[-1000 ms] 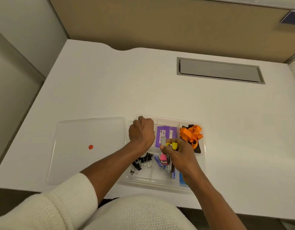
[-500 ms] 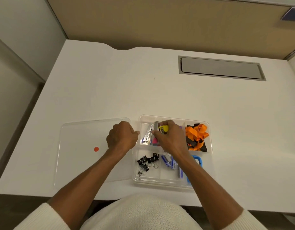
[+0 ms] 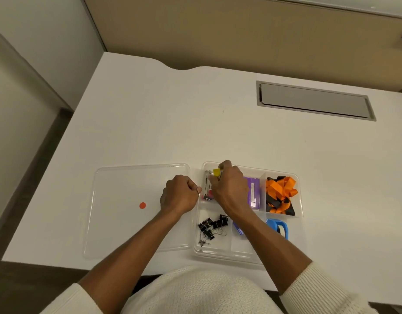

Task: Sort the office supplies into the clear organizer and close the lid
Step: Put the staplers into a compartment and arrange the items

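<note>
On the white desk (image 3: 218,123), near its front edge, the clear lid (image 3: 118,200) with a red dot lies flat just left of the open clear organizer (image 3: 302,225). The organizer holds orange and black straps (image 3: 280,193) in the back right compartment, a purple box (image 3: 253,194) beside them, a blue tape dispenser (image 3: 278,227) at front right and black binder clips (image 3: 212,226) at front left. The right hand (image 3: 229,189) grasps a yellow-tipped item (image 3: 216,172) over the back left compartment's metal pieces (image 3: 207,189), and the left hand (image 3: 179,196) rests clenched on the lid's right edge.
</note>
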